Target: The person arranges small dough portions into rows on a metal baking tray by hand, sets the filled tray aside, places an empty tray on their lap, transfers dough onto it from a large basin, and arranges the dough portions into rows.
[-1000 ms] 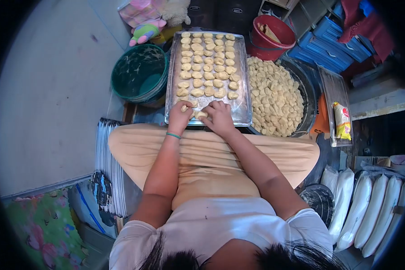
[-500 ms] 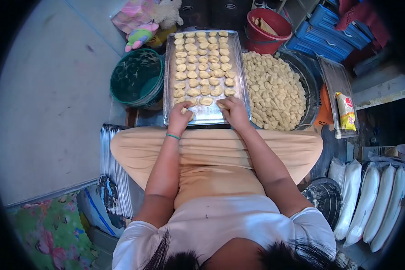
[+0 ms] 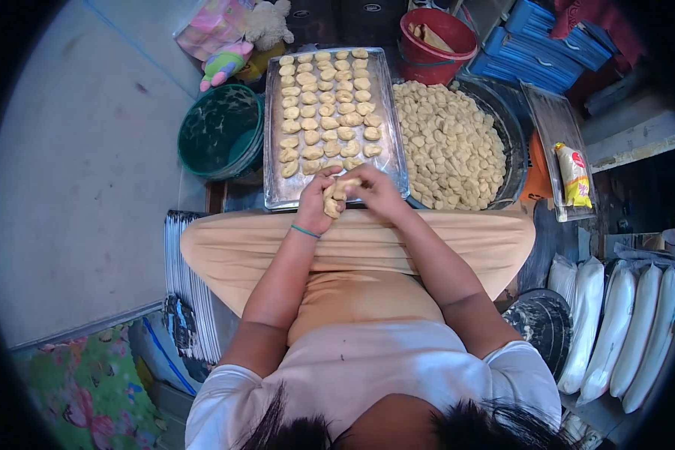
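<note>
My left hand (image 3: pixel 319 202) is closed around several pale dough pieces (image 3: pixel 332 206) over the front edge of the metal tray (image 3: pixel 394 161). My right hand (image 3: pixel 375 191) meets it from the right, its fingers pinching dough at the top of that handful. Rows of flattened dough pieces (image 3: pixel 328 109) cover the tray from its far end to just beyond my hands. Right of the tray, a wide dark basin (image 3: pixel 511 142) holds a large heap of dough pieces (image 3: pixel 450 142).
A green bucket (image 3: pixel 221 131) stands left of the tray, a red bucket (image 3: pixel 436 67) behind the basin. Further right, a yellow and white packet (image 3: pixel 574 176) lies on another tray (image 3: pixel 547 112). Stacked trays (image 3: pixel 191 285) stand at lower left, long white packages (image 3: pixel 615 330) at lower right.
My right hand has moved left from the tray's front right area to my left hand. My left hand has shifted slightly right and turned, showing the dough in it. The view has shifted slightly.
</note>
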`<state>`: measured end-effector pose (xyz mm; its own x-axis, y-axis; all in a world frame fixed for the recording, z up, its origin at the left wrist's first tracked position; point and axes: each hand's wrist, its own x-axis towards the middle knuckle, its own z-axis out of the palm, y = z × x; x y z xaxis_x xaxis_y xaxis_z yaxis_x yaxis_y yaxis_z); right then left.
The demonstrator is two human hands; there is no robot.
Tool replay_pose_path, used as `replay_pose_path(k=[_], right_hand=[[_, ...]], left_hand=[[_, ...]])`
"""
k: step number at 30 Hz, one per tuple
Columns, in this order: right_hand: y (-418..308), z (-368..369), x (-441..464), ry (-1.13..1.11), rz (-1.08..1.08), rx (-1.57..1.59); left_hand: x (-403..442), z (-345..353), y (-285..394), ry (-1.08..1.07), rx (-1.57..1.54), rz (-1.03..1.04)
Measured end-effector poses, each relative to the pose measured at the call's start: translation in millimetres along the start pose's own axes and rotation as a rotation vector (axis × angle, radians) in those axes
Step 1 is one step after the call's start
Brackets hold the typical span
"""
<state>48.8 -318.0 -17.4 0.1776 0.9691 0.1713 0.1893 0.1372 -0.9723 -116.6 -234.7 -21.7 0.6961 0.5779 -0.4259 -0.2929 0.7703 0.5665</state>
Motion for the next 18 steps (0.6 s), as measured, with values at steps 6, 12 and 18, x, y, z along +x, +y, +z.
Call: replay_pose_path(k=[6, 12, 18], right_hand=[[27, -46, 6, 0.329, 0.006, -0.348], [-22, -18, -5, 0.214, -0.085, -0.618], [-18, 42, 5, -0.109, -0.062, -0.173]], left_hand=[[-6, -7, 7, 0.041, -0.042, 0.101], [-18, -10, 19, 0.161, 0.028, 0.05], [-37, -7, 14, 0.185, 0.15, 0.016]])
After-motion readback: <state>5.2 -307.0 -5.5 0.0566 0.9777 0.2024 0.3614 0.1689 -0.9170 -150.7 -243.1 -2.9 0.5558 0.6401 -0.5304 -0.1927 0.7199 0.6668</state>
